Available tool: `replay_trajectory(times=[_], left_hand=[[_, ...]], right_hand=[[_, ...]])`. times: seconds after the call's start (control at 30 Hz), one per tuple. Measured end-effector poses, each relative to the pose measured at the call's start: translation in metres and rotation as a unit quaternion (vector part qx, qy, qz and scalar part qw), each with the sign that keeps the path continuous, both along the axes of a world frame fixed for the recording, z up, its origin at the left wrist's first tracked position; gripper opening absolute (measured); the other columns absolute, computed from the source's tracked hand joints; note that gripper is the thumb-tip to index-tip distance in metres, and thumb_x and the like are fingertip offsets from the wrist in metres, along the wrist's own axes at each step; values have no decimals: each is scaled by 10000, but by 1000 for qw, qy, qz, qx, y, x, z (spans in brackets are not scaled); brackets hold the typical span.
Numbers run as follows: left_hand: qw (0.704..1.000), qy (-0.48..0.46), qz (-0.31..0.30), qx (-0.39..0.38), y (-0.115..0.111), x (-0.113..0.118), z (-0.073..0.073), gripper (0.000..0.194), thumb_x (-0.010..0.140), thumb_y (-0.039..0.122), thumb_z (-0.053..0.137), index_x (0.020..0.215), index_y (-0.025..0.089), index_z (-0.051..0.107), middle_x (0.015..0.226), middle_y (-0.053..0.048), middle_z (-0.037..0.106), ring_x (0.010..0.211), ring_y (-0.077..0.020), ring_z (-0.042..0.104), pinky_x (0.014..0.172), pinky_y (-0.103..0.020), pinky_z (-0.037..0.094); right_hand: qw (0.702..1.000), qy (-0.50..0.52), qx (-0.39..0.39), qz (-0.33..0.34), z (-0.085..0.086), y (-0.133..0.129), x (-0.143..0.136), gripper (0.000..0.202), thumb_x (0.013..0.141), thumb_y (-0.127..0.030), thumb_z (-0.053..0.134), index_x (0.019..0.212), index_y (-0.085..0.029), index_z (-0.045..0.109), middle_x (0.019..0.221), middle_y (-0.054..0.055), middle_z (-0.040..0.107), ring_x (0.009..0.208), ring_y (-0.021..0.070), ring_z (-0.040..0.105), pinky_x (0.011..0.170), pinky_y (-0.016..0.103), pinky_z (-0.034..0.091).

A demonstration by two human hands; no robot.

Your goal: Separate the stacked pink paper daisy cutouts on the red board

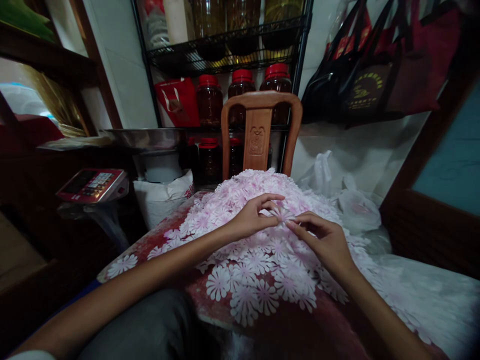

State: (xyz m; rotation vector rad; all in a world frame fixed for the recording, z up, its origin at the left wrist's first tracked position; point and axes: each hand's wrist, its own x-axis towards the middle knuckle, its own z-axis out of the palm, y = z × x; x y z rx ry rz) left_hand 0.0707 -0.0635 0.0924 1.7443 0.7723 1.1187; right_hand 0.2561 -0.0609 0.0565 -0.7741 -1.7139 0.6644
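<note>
My left hand (252,216) and my right hand (325,241) meet above a heap of flower cutouts (240,197). Between them is a single flower cutout (282,214), white with a pinkish centre. My right thumb and fingertips pinch its near right edge. On the other side, my left thumb and a bent finger close on its left edge, while the left index finger stretches out above it. The heap's pieces are thin, with rounded petals; whether they are paper or cloth I cannot tell. Everything lies on a worn red tabletop (165,215).
A carved wooden chair (257,130) stands behind the heap. Beyond it, a black wire rack (225,42) carries red-lidded jars. At left are a red digital scale (93,185) and a white sack (163,200). Plastic bags (358,205) crowd the right side; handbags (345,85) hang above.
</note>
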Motion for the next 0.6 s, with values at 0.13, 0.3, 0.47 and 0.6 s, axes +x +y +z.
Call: replay_trajectory(times=[0.13,0.3,0.47,0.6], left_hand=[[998,44,19,29,-1,0,0,558,684,287,630,1206,198,455,843,-10,502,730,-13,465,641,-115,376],[996,71,36,51,-3,-1,2,558,673,219,618,1206,205,454,851,-13,514,776,-30,490,659,-119,384],[997,58,26,35,-3,-1,3,568,663,191,608,1208,196,446,821,-3,493,738,-22,480,601,-104,388],[998,50,22,26,-2,-1,2,574,670,229,624,1213,194,441,815,-1,483,724,-15,477,604,-99,386]], right_hand=[[1000,16,-6,5,4,-6,-1,403,721,-345,676,1083,-197,583,936,42,562,612,67,496,624,228,444],[997,-23,77,1,11,-16,-3,372,777,-315,616,1139,-243,567,1143,67,491,700,83,522,729,274,467],[977,-47,191,-79,12,-21,-2,263,777,-238,616,549,-147,521,908,48,536,769,117,528,745,276,425],[966,-99,220,-96,12,-23,-2,309,742,-252,655,1042,-211,589,1057,60,493,699,92,500,695,276,446]])
